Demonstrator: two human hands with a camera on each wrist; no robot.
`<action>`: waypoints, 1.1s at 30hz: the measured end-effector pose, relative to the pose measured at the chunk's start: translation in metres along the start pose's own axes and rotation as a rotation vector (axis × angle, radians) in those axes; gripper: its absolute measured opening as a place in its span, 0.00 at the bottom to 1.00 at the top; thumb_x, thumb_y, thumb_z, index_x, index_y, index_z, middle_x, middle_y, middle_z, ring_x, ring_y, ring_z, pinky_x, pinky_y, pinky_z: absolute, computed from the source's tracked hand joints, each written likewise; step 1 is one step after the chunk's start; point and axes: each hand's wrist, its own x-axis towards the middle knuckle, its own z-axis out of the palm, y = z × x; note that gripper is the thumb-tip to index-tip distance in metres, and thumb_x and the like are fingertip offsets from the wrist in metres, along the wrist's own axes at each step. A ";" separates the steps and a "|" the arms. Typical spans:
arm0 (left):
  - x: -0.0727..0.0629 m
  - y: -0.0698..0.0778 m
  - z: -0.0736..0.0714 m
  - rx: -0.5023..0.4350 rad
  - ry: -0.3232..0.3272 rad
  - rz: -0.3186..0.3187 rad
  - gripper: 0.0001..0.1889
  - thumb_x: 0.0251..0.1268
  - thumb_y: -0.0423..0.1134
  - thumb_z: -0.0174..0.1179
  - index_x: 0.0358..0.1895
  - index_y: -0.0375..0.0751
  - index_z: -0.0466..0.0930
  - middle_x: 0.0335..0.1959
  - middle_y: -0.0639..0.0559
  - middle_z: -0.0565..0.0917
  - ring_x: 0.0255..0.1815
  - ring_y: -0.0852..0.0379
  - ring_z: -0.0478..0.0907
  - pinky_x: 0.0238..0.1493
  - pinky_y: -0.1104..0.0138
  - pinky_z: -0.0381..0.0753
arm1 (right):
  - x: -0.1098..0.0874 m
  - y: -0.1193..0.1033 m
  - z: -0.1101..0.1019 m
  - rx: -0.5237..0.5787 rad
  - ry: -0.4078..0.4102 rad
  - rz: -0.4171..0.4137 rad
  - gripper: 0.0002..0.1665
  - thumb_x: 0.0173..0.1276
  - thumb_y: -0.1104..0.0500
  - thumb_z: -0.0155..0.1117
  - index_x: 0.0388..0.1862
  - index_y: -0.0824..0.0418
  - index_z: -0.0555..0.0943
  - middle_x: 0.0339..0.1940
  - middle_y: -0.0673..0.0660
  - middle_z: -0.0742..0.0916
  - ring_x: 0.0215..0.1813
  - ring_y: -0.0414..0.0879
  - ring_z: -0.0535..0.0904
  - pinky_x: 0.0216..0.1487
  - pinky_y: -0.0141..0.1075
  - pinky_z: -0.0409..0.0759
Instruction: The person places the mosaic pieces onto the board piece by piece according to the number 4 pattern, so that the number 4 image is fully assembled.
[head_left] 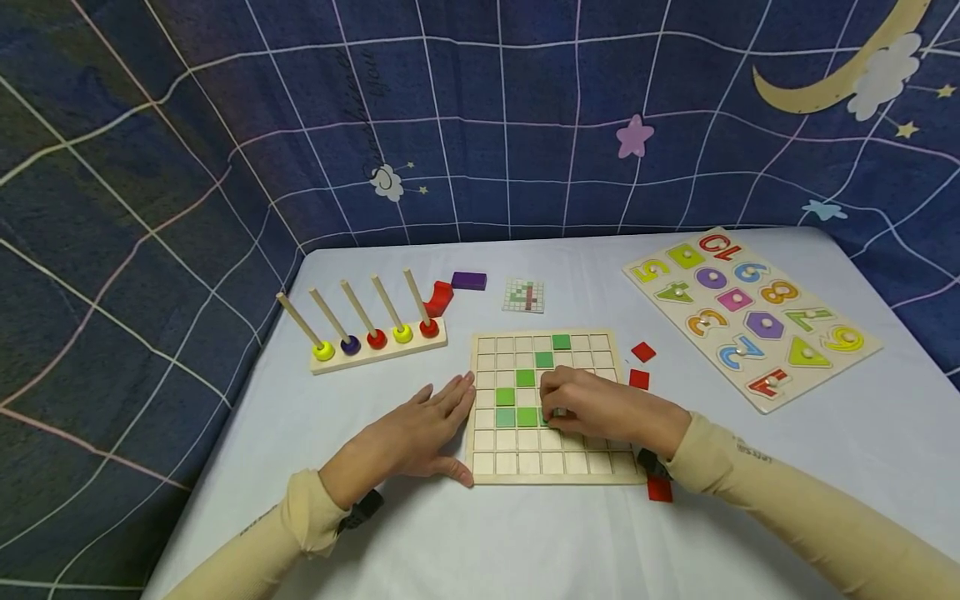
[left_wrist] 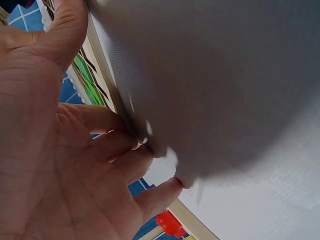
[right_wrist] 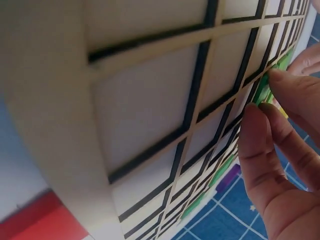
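A wooden grid board (head_left: pixel 517 462) lies flat on the table, with several green square tiles (head_left: pixel 525 378) set in its cells as a slanting line and part of a row. My left hand (head_left: pixel 416 429) rests against the board's left edge, fingers stretched out. Over the middle of the board, my right hand (head_left: pixel 592 404) pinches a green tile (right_wrist: pixel 262 90) between thumb and fingertips at the end of the row. That tile is mostly hidden by the fingers in the head view.
Red tiles (head_left: pixel 639 380) lie along the board's right side. Behind it is a small pattern card (head_left: pixel 513 296). A peg stand with coloured beads (head_left: pixel 352 360) stands back left, near a red piece (head_left: pixel 440 298) and a purple block (head_left: pixel 468 281). A number puzzle (head_left: pixel 750 317) lies at right.
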 end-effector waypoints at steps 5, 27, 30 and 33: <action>0.000 0.000 0.001 -0.008 0.001 0.004 0.67 0.57 0.74 0.69 0.87 0.32 0.47 0.91 0.39 0.45 0.92 0.43 0.47 0.88 0.42 0.56 | -0.003 0.002 -0.001 -0.002 -0.003 -0.010 0.04 0.69 0.65 0.77 0.35 0.58 0.89 0.38 0.50 0.84 0.43 0.40 0.75 0.46 0.30 0.83; 0.002 -0.001 0.002 -0.008 -0.011 -0.010 0.68 0.57 0.74 0.68 0.88 0.34 0.45 0.91 0.40 0.44 0.92 0.44 0.46 0.89 0.43 0.54 | -0.067 0.063 -0.059 -0.055 0.073 0.227 0.11 0.62 0.73 0.78 0.40 0.60 0.92 0.42 0.52 0.89 0.45 0.44 0.83 0.47 0.40 0.91; 0.002 0.000 0.001 -0.012 -0.014 -0.016 0.68 0.57 0.74 0.69 0.88 0.34 0.45 0.92 0.41 0.44 0.92 0.45 0.45 0.89 0.43 0.53 | -0.071 0.074 -0.059 -0.044 0.074 0.240 0.11 0.62 0.73 0.79 0.40 0.60 0.92 0.43 0.53 0.89 0.44 0.45 0.84 0.47 0.42 0.92; 0.002 0.000 0.001 -0.007 -0.018 -0.015 0.68 0.57 0.74 0.68 0.88 0.34 0.45 0.92 0.41 0.44 0.92 0.45 0.45 0.89 0.43 0.54 | -0.074 0.083 -0.056 -0.055 0.075 0.228 0.11 0.61 0.73 0.78 0.38 0.60 0.91 0.43 0.53 0.89 0.44 0.46 0.84 0.46 0.42 0.91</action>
